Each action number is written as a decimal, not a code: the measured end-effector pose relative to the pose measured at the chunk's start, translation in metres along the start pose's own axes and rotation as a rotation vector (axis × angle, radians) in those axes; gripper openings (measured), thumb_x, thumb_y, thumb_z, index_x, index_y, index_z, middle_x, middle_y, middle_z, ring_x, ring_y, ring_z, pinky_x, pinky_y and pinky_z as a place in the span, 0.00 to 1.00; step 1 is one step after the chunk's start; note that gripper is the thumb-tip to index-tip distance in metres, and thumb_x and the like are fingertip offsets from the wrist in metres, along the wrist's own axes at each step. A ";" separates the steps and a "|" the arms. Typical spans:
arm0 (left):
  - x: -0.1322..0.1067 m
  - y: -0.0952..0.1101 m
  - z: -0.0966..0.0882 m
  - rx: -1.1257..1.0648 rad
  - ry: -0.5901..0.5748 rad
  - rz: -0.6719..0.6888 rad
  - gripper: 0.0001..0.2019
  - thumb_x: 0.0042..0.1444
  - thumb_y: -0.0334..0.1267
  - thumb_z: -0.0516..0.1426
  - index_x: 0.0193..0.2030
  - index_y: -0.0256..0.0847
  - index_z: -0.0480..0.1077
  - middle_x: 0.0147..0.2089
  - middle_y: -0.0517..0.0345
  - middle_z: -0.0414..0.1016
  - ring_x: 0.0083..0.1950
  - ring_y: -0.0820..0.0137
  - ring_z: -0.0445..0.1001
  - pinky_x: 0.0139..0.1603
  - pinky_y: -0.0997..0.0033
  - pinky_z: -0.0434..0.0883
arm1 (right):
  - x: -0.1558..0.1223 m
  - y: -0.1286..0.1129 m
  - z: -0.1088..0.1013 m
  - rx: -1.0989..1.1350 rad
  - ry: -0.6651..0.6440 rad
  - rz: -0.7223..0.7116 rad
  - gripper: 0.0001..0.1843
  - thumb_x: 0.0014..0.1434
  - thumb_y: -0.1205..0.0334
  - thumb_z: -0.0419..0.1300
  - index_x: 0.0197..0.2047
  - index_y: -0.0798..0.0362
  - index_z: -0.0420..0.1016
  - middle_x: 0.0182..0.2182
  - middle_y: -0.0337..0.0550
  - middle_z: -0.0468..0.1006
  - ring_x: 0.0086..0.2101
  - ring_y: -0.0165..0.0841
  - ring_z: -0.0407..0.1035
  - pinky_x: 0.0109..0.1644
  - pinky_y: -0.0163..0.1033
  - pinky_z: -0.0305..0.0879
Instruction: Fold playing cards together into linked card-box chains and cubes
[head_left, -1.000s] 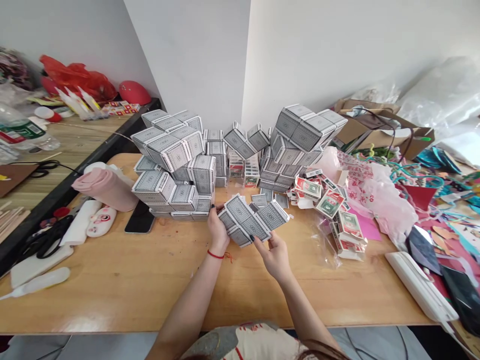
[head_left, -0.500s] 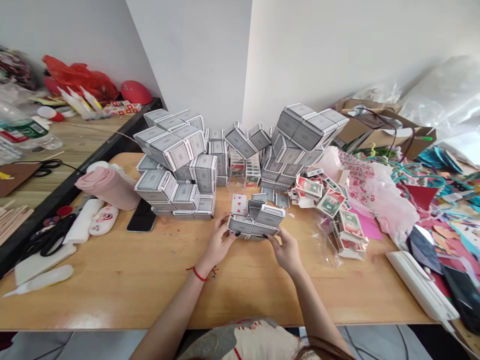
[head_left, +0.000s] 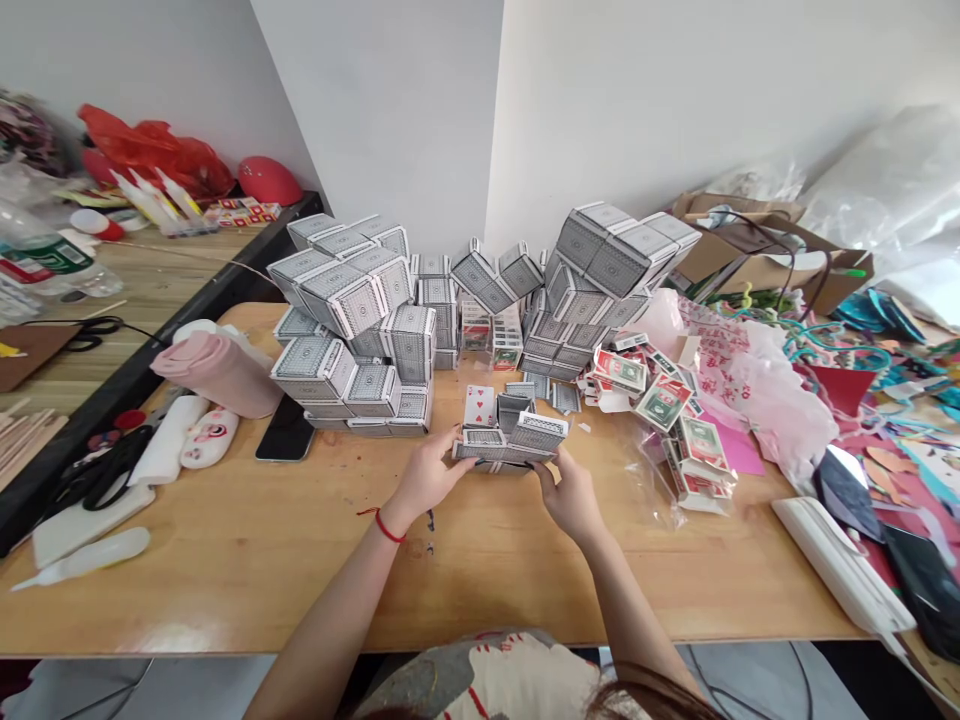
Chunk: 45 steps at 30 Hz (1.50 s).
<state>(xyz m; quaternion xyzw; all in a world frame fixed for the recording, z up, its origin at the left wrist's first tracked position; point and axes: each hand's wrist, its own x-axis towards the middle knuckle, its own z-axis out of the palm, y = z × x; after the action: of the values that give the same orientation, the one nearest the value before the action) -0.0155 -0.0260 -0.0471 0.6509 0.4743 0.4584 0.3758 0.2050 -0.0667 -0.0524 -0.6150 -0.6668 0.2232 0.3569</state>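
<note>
Both hands hold a small structure of playing-card boxes [head_left: 487, 450] near the middle of the wooden table. My left hand [head_left: 431, 472] grips its left end, thumb along the near side. At the right end, my right hand [head_left: 571, 497] pinches the near corner. A card box [head_left: 541, 430] stands up on the structure's right part. Behind it lie a face-up heart playing card [head_left: 480, 405] and a few grey-backed cards [head_left: 565, 398]. Larger stacks of grey patterned card boxes rise at the left [head_left: 341, 290] and right [head_left: 592, 260].
Red and green card packs [head_left: 701, 450] lie right beside clear wrap and a pink-printed plastic bag [head_left: 787, 410]. A black phone [head_left: 285, 430], pink cloth roll [head_left: 214, 370], scissors [head_left: 105, 475] and glue bottle [head_left: 90, 558] are at left. A white glue gun-like device [head_left: 844, 565] sits at right.
The held structure has tipped slightly, so more of its top edges show. My left hand and wrist have shifted a little left; the stacks stay as they were.
</note>
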 end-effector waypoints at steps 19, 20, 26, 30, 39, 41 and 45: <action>0.004 -0.006 0.000 0.137 -0.076 0.135 0.01 0.45 0.32 0.61 0.28 0.41 0.73 0.43 0.49 0.76 0.48 0.61 0.72 0.50 0.58 0.68 | 0.000 -0.001 0.004 -0.085 0.039 -0.033 0.06 0.55 0.65 0.50 0.35 0.50 0.68 0.33 0.47 0.76 0.34 0.39 0.71 0.34 0.39 0.66; 0.004 -0.007 -0.001 0.146 -0.081 0.149 0.02 0.45 0.32 0.61 0.29 0.41 0.73 0.43 0.49 0.76 0.48 0.61 0.72 0.50 0.58 0.68 | -0.001 -0.001 0.004 -0.084 0.044 -0.034 0.06 0.55 0.65 0.50 0.35 0.50 0.68 0.33 0.47 0.76 0.34 0.39 0.71 0.34 0.39 0.66; 0.006 -0.008 -0.001 0.201 -0.097 0.180 0.03 0.45 0.31 0.62 0.29 0.41 0.73 0.41 0.50 0.74 0.49 0.61 0.69 0.51 0.56 0.67 | -0.003 -0.003 0.007 -0.070 0.068 -0.053 0.06 0.56 0.66 0.50 0.37 0.50 0.66 0.34 0.47 0.74 0.36 0.39 0.69 0.38 0.41 0.65; 0.005 -0.009 -0.003 0.277 -0.058 0.189 0.04 0.44 0.33 0.63 0.25 0.40 0.71 0.43 0.51 0.70 0.51 0.59 0.66 0.53 0.52 0.65 | -0.001 -0.002 0.007 -0.046 0.088 -0.108 0.07 0.56 0.67 0.50 0.36 0.50 0.66 0.37 0.48 0.71 0.41 0.40 0.65 0.44 0.44 0.63; -0.003 -0.021 0.008 0.121 -0.296 0.104 0.29 0.42 0.34 0.64 0.53 0.44 0.63 0.59 0.49 0.57 0.60 0.59 0.60 0.61 0.55 0.60 | 0.005 0.009 0.001 0.037 0.049 -0.067 0.06 0.57 0.61 0.52 0.29 0.50 0.67 0.33 0.44 0.69 0.32 0.36 0.63 0.36 0.43 0.65; -0.005 -0.024 0.014 0.115 -0.273 0.071 0.27 0.45 0.31 0.62 0.53 0.44 0.62 0.55 0.50 0.61 0.58 0.61 0.62 0.60 0.56 0.60 | 0.003 0.009 0.002 0.117 0.090 -0.008 0.06 0.56 0.58 0.54 0.33 0.50 0.68 0.36 0.46 0.68 0.32 0.35 0.64 0.35 0.42 0.67; -0.006 -0.014 0.018 0.143 -0.194 0.104 0.23 0.48 0.31 0.59 0.52 0.43 0.62 0.56 0.49 0.59 0.59 0.61 0.60 0.61 0.58 0.60 | -0.004 0.000 0.005 0.275 0.262 0.151 0.38 0.48 0.52 0.63 0.59 0.47 0.50 0.54 0.54 0.59 0.47 0.41 0.64 0.44 0.49 0.68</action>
<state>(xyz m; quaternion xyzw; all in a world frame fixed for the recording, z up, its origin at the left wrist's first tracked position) -0.0031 -0.0294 -0.0668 0.7408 0.4329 0.3773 0.3485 0.2017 -0.0699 -0.0566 -0.6325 -0.5301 0.2561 0.5034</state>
